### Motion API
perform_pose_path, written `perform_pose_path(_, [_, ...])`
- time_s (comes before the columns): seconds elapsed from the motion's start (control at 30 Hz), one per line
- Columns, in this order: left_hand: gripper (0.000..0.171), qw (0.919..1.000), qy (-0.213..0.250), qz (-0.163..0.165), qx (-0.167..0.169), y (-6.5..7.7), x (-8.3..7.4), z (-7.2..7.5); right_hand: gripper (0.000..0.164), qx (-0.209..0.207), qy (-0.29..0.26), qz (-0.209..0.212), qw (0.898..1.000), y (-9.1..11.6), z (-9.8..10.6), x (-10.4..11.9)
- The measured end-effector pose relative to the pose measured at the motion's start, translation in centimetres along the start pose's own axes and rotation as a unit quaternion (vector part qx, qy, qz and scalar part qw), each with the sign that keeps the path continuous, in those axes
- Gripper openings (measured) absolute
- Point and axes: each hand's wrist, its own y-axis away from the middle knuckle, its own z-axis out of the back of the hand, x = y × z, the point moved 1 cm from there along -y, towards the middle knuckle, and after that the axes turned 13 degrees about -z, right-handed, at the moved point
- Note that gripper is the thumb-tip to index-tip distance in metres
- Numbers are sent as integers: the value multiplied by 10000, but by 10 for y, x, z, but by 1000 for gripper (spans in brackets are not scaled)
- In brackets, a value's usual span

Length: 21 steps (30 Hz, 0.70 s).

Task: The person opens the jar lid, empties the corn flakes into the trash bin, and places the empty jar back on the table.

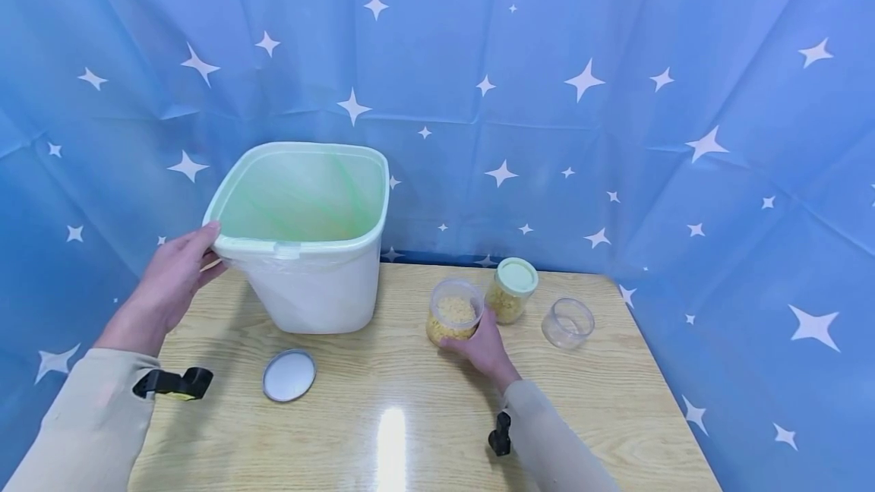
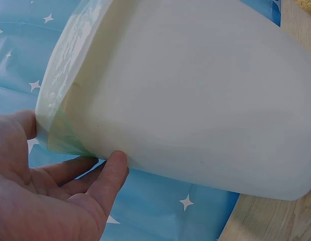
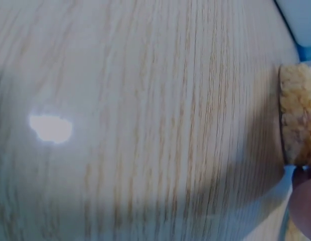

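Observation:
A white trash bin (image 1: pixel 324 291) lined with a pale green bag (image 1: pixel 294 196) is at the back left of the table. My left hand (image 1: pixel 174 275) holds its rim at the near left corner, with the thumb at the rim and the fingers below; the bin's wall (image 2: pixel 195 95) fills most of the left wrist view. To the right, my right hand (image 1: pixel 487 351) grips a lidless clear jar (image 1: pixel 454 313) of yellowish flaky pieces. Only the jar's side (image 3: pixel 297 115) shows at the right wrist view's edge.
Just behind the gripped jar stands another jar (image 1: pixel 513 291) with a pale green lid. A clear round container (image 1: pixel 569 323) is right of it. A round whitish lid (image 1: pixel 289 376) lies before the bin. Blue star-patterned cloth (image 1: pixel 465 97) hangs behind the table (image 1: pixel 342 431).

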Motion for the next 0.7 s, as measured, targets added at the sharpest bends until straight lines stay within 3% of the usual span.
perform_pose_path(0.2, [79, 10000, 57, -20, -19, 0, 1, 0, 111, 182, 57, -277, 9994, 1, 2, -3])
perform_pose_path(0.7, [81, 9997, -186, -84, 115, -1, 1, 1, 114, 229, 317, -293, 9988, 9, 13, 8])
